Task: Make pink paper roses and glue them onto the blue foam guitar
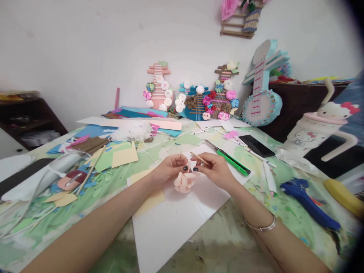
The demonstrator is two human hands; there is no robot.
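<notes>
Mid-frame, the left hand (174, 167) pinches a flower (184, 183) (already cupped, seemingly unfinished); the right hand (214, 169) pinches a stick (200, 158)

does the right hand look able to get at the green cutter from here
Probably yes: the green cutter lies close beside the right hand with nothing seen on top, though those fingers hold a thin stick.

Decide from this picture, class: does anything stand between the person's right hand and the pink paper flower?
Nothing visible does. The right hand, holding a thin stick, is close by the upper right of the pink paper flower; the left hand is at its upper left. Whether the right hand touches it is unclear.
</notes>
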